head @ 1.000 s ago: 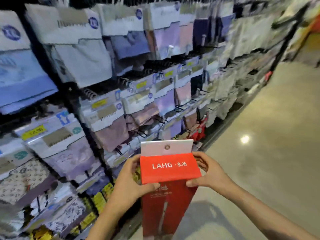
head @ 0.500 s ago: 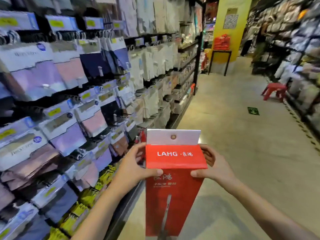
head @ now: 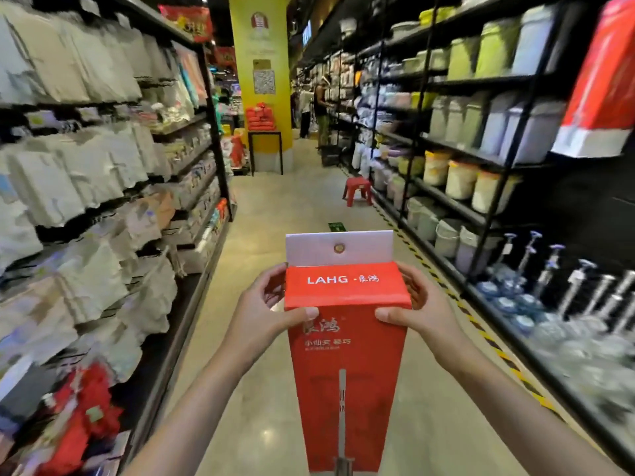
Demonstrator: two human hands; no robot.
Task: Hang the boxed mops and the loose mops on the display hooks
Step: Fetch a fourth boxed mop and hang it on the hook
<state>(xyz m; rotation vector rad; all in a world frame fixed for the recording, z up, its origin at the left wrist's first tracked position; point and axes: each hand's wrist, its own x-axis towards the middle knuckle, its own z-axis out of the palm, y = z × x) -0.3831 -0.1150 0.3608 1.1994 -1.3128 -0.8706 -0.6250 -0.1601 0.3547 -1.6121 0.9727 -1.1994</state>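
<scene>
I hold a tall red boxed mop (head: 347, 365) upright in front of me, low in the middle of the view. It has a white hang tab with a round hole at the top. My left hand (head: 264, 314) grips its upper left side and my right hand (head: 422, 310) grips its upper right side, thumbs on the front face. Another red boxed mop (head: 601, 80) hangs at the upper right on the dark rack. Loose mops (head: 549, 266) with pale handles stand or hang low on the right; they are blurred.
A shop aisle runs ahead. Racks of packaged textiles (head: 86, 173) line the left; shelves of buckets and bins (head: 481, 125) line the right. A red stool (head: 357, 190) stands on the floor. A yellow pillar (head: 261, 63) and people (head: 309, 108) are at the far end.
The view has swung right, from facing the left textile rack to looking down the aisle with the right shelves in sight. Both hands keep the same hold on the box.
</scene>
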